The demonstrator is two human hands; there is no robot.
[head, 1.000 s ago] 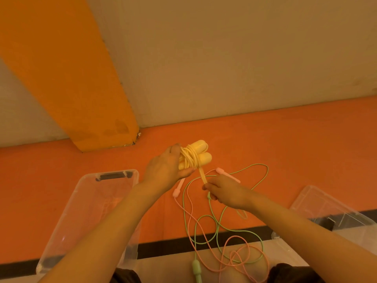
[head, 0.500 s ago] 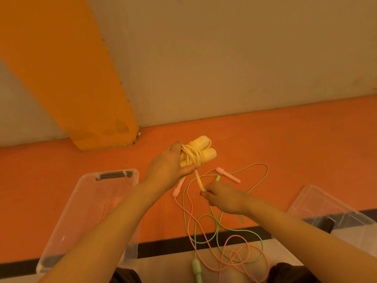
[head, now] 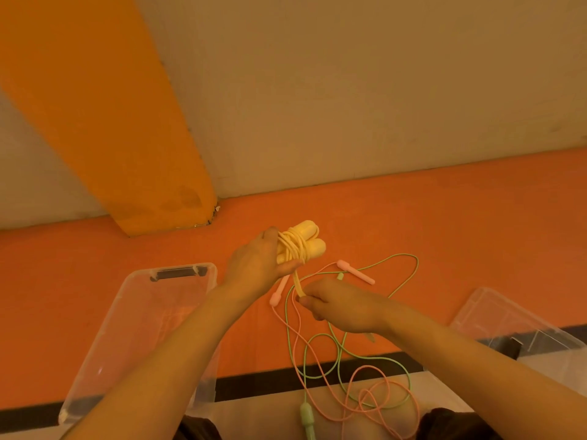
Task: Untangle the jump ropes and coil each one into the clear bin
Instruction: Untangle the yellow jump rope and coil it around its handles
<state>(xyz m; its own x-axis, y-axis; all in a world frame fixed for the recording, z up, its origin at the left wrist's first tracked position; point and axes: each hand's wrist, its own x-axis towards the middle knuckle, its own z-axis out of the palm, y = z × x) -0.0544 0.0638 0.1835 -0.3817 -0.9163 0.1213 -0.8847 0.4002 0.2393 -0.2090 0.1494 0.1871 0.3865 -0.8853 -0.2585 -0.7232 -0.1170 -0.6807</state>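
Right hand (head: 341, 308) dropped slightly lower since earlier frame, drawing yellow cord tail down; left hand (head: 257, 269) barely shifted. Left grip stayed wrapped round yellow jump rope (head: 301, 247), coiled over its two handles, bundle jutting past fingers. Right grip pinched cord tail just below bundle. Pink jump rope (head: 355, 272) and green jump rope (head: 397, 258) lay tangled on orange floor (head: 444, 217) beneath hands. Clear bin (head: 152, 319) sat left of forearm.

Single head view, looking forward-down, close over hands (head: 295, 287), floor (head: 444, 217) beyond
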